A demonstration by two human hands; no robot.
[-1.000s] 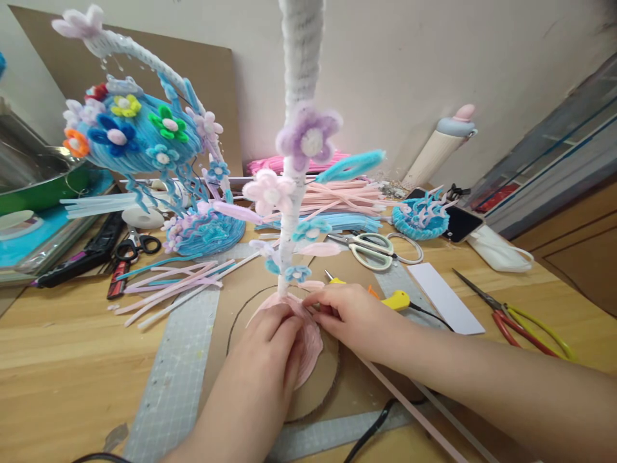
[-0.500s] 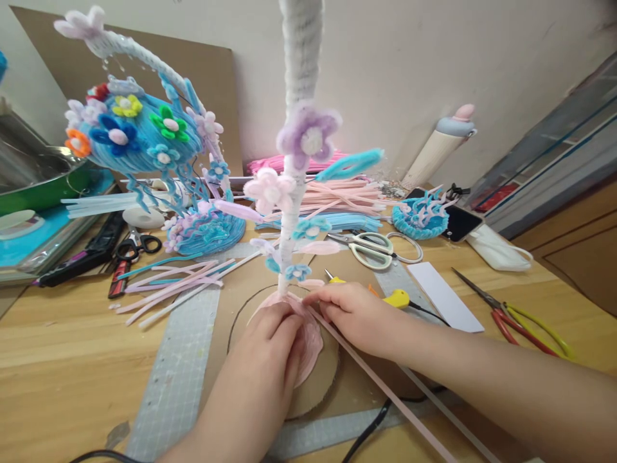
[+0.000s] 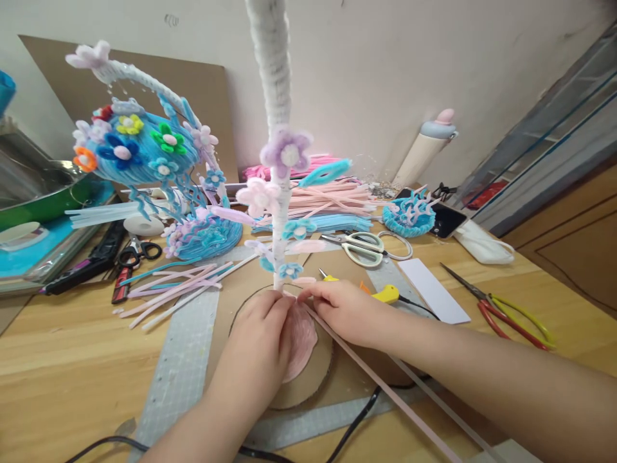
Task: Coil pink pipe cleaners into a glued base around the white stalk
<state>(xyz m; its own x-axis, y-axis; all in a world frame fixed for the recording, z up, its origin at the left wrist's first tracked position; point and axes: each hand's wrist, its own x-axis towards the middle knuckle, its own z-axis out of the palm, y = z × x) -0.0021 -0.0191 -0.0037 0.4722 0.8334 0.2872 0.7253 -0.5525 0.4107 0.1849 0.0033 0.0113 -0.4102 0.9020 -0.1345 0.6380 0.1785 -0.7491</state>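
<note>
A white wrapped stem (image 3: pixel 278 96) with fuzzy flowers and leaves rises from a round cardboard base (image 3: pixel 315 382). Pink pipe cleaner coils (image 3: pixel 302 344) cover part of that base. My left hand (image 3: pixel 258 341) is closed at the coils' left side, near the foot of the stem; its fingertips are hidden. Bent fingers of my right hand (image 3: pixel 342 312) pinch a long pale pink pipe cleaner (image 3: pixel 380 384) at the coils' upper right edge. That strip runs down to the lower right, below my right forearm.
A yellow glue gun (image 3: pixel 386 294) lies behind my right hand, scissors (image 3: pixel 361 247) farther back. Red and yellow-handled pliers (image 3: pixel 513 315) are at right. Loose pipe cleaners (image 3: pixel 178 289) and a blue flowered decoration (image 3: pixel 144 151) stand left. A black cable (image 3: pixel 354 424) crosses in front.
The view has shifted, so the stem appears farther left and lower. My left hand has shifted slightly left from the coils, showing more pink. My right hand stays at their upper edge.
</note>
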